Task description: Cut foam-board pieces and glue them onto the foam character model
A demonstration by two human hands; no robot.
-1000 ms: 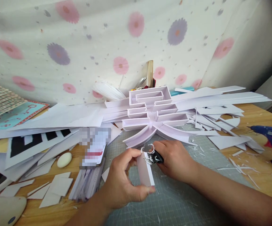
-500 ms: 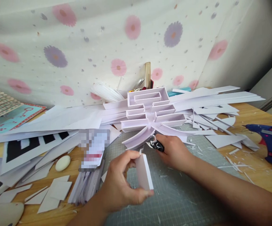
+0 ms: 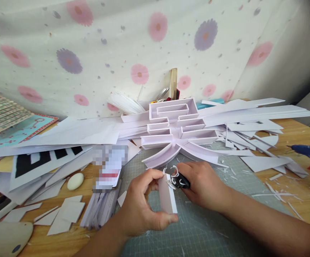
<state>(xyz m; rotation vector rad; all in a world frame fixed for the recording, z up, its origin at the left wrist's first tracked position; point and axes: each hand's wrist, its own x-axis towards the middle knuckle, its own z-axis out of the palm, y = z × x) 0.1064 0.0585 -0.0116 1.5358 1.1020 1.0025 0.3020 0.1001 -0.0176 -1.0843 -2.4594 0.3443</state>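
My left hand (image 3: 141,203) grips a small white foam board piece (image 3: 167,196) upright between thumb and fingers, above the cutting mat (image 3: 198,228). In my right hand (image 3: 205,184) is a small black tool (image 3: 181,182) with a pale metallic front end. Curled white shavings (image 3: 174,170) cling around this tool. Its front end is at the upper right edge of the foam board piece; the exact contact is hard to make out. Just beyond my hands stands a white foam board structure (image 3: 175,132), with upright walls and two curved channels spreading toward me.
A blue glue gun (image 3: 309,157) lies at the right. White offcuts (image 3: 267,160) and sheets (image 3: 90,130) cover much of the wooden table. At the left are a phone (image 3: 108,171), a white egg-shaped object (image 3: 75,181) and bundled strips (image 3: 101,210).
My right hand has brought the black tool down and toward me, from near the structure to the edge of the foam board piece. The view has shifted slightly.
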